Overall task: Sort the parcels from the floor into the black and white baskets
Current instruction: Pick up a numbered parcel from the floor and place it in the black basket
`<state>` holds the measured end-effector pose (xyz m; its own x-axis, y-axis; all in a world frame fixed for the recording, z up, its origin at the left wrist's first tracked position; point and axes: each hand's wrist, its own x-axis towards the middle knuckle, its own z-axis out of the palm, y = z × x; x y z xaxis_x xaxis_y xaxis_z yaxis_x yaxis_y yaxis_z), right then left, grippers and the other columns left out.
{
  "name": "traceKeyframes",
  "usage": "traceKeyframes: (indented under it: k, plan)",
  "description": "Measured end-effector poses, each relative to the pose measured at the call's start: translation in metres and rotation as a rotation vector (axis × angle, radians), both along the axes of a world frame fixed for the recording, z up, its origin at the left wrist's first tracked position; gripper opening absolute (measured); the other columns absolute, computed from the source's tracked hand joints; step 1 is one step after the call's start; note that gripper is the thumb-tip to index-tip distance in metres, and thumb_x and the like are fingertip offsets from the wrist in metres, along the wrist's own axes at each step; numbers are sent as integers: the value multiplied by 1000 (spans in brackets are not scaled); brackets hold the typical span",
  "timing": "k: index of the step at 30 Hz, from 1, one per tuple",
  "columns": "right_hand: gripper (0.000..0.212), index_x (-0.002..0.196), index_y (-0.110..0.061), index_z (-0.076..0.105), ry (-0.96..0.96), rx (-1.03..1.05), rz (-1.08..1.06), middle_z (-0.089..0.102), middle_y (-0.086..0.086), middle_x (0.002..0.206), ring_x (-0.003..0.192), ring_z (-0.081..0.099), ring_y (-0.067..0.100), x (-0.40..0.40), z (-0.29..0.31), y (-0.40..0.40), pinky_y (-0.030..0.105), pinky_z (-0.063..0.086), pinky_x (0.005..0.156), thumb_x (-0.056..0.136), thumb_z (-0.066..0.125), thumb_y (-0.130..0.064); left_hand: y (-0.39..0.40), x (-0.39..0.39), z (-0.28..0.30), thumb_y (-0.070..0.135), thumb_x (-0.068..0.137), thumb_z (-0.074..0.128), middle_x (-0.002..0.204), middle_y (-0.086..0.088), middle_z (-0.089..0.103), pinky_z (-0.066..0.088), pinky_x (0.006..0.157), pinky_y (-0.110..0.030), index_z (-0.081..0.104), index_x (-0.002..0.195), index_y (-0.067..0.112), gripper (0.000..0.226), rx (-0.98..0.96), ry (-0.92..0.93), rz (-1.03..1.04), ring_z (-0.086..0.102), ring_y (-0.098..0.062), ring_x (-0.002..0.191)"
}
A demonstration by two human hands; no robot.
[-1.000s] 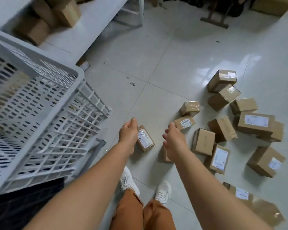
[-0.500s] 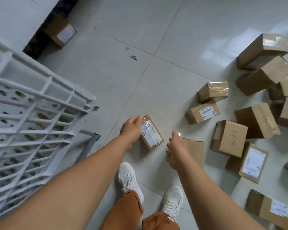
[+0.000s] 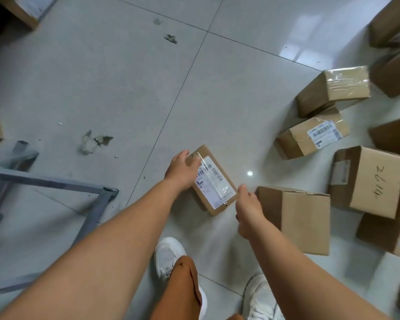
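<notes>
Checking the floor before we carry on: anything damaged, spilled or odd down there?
Crumpled scraps of clear tape and torn paper lie on the grey tiled floor, left of the small labelled cardboard parcel both hands are reaching for; a smaller scrap lies farther off. Parcels look intact.

Right hand (image 3: 248, 209) fingers hidden behind its back; edge parcel (image 3: 391, 21) cropped.

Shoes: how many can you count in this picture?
2. One shoe beside the orange trouser leg; the other at the bottom edge, under the right arm.
</notes>
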<state>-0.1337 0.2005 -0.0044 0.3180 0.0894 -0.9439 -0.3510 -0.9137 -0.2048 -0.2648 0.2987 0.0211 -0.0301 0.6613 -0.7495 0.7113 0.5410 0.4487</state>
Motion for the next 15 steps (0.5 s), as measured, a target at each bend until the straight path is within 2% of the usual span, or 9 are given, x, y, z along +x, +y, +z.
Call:
traceKeyframes:
  k: [1,3,6,8,10,13,15]
  plan:
    - [64,142,-15,37,-1,-9,-6,38,-1,89,62,32,15,-1,-8,1,26,30,57,90,34,-52,3,-1,-8,44,98,39,156,-2,26,26,112,-37,26,149,20,58,1,3,-8,30,-22,141]
    - [64,140,-12,37,12,-22,-14,39,1,94,63,34,16,-1,-22,4,26,29,56,91,35,-52,8,0,-20,44,98,39,157,-1,23,25,112,-38,23,150,20,60,-5,1,-29,27,-22,142]
    - [57,133,-8,44,26,-34,-39,48,6,110,91,48,23,-2,-35,10,33,40,75,94,36,-49,11,2,-35,44,98,39,155,-2,27,26,112,-36,24,150,19,60,-30,-3,-73,29,-21,141]
    - [52,125,-6,49,28,-30,-49,52,7,108,96,51,23,-5,-36,12,33,42,81,94,36,-46,10,1,-38,44,97,40,153,-4,31,28,112,-37,27,149,18,59,-22,7,-77,32,-22,139]
    - [50,121,-6,51,28,-19,-72,55,7,102,87,53,21,-7,-31,11,31,42,74,94,36,-45,10,0,-33,45,97,40,150,-6,32,30,112,-41,30,148,19,58,-30,19,-46,34,-26,136]
    - [47,126,-6,48,8,17,-82,48,3,84,65,40,16,-4,-6,11,26,33,57,96,37,-41,6,-3,-9,47,94,39,145,-5,31,36,108,-46,33,145,23,57,-30,22,35,37,-28,131]
    - [47,131,-6,44,-7,42,-81,49,4,86,66,41,16,4,20,13,26,32,54,97,38,-38,5,-3,16,50,92,39,140,-3,32,42,102,-45,38,142,26,56,-8,5,129,42,-28,125]
